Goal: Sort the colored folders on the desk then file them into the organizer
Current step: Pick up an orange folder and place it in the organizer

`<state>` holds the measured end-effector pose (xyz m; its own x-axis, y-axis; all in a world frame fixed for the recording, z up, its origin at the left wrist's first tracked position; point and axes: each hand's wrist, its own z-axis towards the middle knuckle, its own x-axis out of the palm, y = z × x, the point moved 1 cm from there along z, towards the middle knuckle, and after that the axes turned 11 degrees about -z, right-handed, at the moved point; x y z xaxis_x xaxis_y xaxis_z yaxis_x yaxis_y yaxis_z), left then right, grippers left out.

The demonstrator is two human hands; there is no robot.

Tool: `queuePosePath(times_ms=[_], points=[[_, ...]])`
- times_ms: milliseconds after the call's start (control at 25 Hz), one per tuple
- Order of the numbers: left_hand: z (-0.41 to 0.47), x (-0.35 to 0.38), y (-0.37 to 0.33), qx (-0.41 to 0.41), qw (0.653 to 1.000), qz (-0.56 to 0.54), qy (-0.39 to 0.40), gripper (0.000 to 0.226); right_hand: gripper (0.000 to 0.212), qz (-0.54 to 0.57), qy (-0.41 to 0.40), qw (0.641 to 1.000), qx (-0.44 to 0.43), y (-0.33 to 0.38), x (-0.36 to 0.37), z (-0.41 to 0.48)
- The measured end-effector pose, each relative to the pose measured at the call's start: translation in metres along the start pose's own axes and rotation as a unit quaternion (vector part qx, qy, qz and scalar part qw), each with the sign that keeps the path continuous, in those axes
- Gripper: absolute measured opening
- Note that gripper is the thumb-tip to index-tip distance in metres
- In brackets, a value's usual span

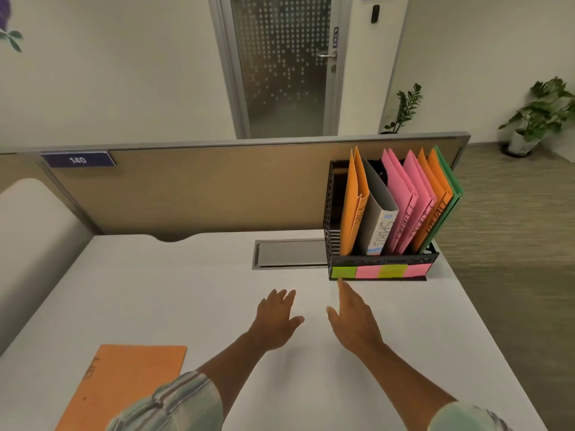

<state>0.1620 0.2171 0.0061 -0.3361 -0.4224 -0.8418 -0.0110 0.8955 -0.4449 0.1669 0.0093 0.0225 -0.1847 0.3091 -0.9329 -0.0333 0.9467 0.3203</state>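
A black mesh organizer [334, 213] stands at the desk's far right, with green and pink sticky notes [381, 271] along its front. In it stand an orange folder [353, 206], a grey binder [378, 213] marked in handwriting, two pink folders [404, 197], another orange folder [435, 197] and a green folder [451, 185]. One more orange folder [124, 384] lies flat at the desk's near left. My left hand [275, 315] and my right hand [354, 318] reach forward over the desk with straight fingers, holding nothing. My right fingertips are just short of the organizer's front left corner.
A white desk [186, 290] with a metal cable hatch [289, 253] left of the organizer. A tan partition [202, 188] backs the desk. A white chair back [28, 237] is at the left. Behind are a glass door and potted plants [538, 116] on the floor.
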Motion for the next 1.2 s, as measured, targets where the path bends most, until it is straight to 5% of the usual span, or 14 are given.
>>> queuePosePath(times_ms=[800,1200], points=[[-0.202,0.031,0.253,-0.172,0.985,-0.006,-0.011,0.073,0.084,-0.151,0.11,0.957,-0.223,0.197,0.192,-0.127],[-0.266,0.004,0.365,-0.311,0.944,-0.064,-0.086,0.091,0.086,-0.177,0.243,0.882,-0.362,0.293,0.238,-0.166]])
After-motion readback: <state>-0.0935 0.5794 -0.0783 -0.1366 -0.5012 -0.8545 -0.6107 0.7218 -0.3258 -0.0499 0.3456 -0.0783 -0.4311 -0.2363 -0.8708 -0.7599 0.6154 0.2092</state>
